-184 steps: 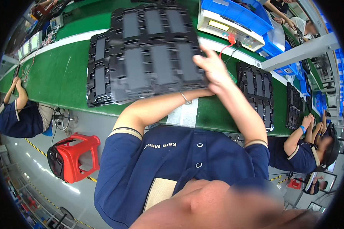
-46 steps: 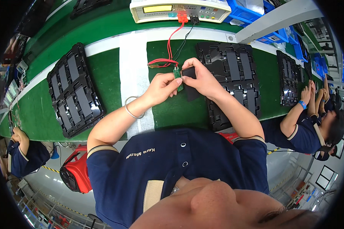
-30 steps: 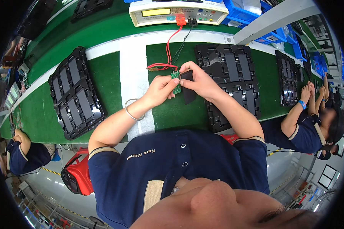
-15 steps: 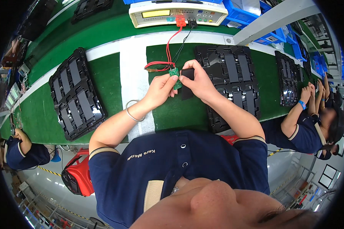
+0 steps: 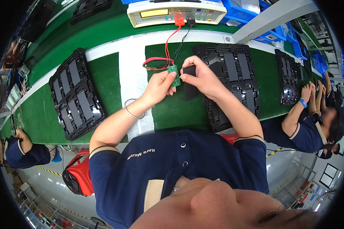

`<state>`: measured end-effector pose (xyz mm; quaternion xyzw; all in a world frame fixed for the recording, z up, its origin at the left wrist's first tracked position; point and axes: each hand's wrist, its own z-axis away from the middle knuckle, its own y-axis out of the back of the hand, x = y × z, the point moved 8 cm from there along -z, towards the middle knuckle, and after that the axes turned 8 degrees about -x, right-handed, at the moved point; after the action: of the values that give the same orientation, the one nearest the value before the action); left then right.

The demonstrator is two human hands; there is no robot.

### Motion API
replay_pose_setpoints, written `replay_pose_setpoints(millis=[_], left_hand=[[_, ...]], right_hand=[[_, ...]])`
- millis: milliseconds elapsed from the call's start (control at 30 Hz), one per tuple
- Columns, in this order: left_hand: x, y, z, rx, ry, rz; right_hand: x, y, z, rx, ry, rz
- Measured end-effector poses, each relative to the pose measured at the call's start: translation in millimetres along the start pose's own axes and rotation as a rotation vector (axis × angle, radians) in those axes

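Note:
Pinched between thumb and fingers of my left hand (image 5: pixel 161 87) is a small green circuit board (image 5: pixel 175 78). Red and black leads (image 5: pixel 168 49) run from the board's far end up to a white bench tester (image 5: pixel 176 14) with a lit yellow display. My right hand (image 5: pixel 202 78) grips a flat black slab (image 5: pixel 190 86), which looks like a battery pack, close to the right side of the board. A narrow gap shows between slab and board. The fingertips behind the board and slab are partly hidden.
Black moulded trays of flat dark slabs lie on the green bench: one at left (image 5: pixel 76 95), a stack at right (image 5: pixel 233 84), another farther right (image 5: pixel 288 78). A grey post (image 5: pixel 275 21) rises beside blue bins (image 5: pixel 233 15). Co-workers sit at both sides.
My right hand has drawn the black slab slightly right, away from the circuit board. The left hand still holds the board, shifted slightly left.

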<state>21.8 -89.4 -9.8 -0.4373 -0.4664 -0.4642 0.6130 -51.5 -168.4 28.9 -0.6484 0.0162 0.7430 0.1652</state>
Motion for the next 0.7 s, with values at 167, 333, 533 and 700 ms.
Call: replay_pose_setpoints(millis=[167, 333, 533, 700], left_hand=[[-2.2, 0.5, 1.2, -0.028, -0.018, 0.001], [-0.5, -3.9, -1.0, -0.073, -0.042, 0.017], [-3.3, 0.6, -0.9, -0.061, -0.057, 0.07], [-2.5, -0.2, -1.0, -0.08, -0.071, 0.072]], right_hand=[[-51.1, 53.7, 17.2, 0.216, 0.271, 0.403], [-55.2, 108.5, 29.1, 0.425, 0.144, 0.518], [-45.8, 86.8, 14.6, 0.173, 0.135, 0.601], [-55.4, 90.6, 26.5, 0.266, -0.009, 0.768]])
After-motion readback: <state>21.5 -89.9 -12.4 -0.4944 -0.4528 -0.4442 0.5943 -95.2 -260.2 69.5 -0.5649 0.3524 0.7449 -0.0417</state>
